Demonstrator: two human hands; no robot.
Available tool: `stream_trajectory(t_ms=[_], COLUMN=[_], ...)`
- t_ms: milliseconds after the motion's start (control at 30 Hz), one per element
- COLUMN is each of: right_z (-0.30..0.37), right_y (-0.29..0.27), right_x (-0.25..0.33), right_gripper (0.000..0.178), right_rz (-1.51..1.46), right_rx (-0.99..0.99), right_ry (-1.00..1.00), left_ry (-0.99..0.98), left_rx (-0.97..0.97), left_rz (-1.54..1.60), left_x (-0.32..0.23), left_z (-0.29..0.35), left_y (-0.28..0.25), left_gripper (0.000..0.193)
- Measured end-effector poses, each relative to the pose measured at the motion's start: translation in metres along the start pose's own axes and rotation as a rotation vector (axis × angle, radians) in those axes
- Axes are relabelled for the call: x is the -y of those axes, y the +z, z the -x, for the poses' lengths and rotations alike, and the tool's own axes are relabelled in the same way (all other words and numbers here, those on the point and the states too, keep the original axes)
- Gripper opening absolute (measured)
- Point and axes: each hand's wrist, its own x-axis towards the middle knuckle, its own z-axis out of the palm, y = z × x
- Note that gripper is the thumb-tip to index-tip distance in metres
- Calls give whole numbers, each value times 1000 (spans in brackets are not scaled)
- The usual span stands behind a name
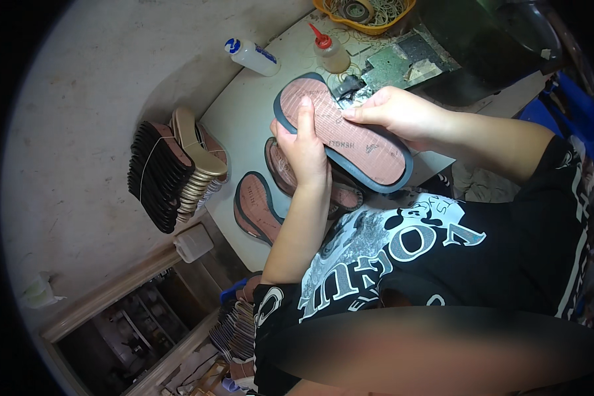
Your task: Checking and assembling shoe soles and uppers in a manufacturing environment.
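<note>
A shoe sole (369, 146) with a pinkish-brown, ribbed top and a dark blue-grey rim is held tilted above the table. My left hand (305, 148) grips its near-left edge, the thumb lying on the top face and the fingers mostly hidden underneath. At the far edge, near the middle of the sole, my right hand (399, 113) holds on with its thumb against the top; its other fingers are partly hidden. Beneath my left forearm lies a second sole (281, 165), partly covered. Another sole (252, 201) of the same colours rests further left on the white table (228, 119).
Tied bundles of black soles (157, 173) and gold soles (201, 162) lean by the wall. Toward the back stand a white bottle (257, 59), a red-nozzled bottle (334, 58) and a yellow basket (378, 28). A worn green board (393, 69) lies beyond my right hand.
</note>
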Motion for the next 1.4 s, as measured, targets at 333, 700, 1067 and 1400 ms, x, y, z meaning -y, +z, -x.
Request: stream_trajectory(t_ms=[333,700,1067,1400], right_z=[22,33,0,-5], right_y=[-14,23,41,46], right_x=[2,-25,-35,-34], right_gripper=[30,26,28,38], right_rz=[5,-278,-357,-453], right_rx=[-6,-69,-177,-193], right_ry=[129,126,-79,-101], left_ry=[-13,-220,700,419], left_rx=[42,204,1258,1371], left_rz=[-96,-199,-1286,-1403], left_x=[1,-14,-89,-94], left_z=[-17,-57,-106,-117], left_y=[7,-7,13,7], left_gripper=[36,49,46,41])
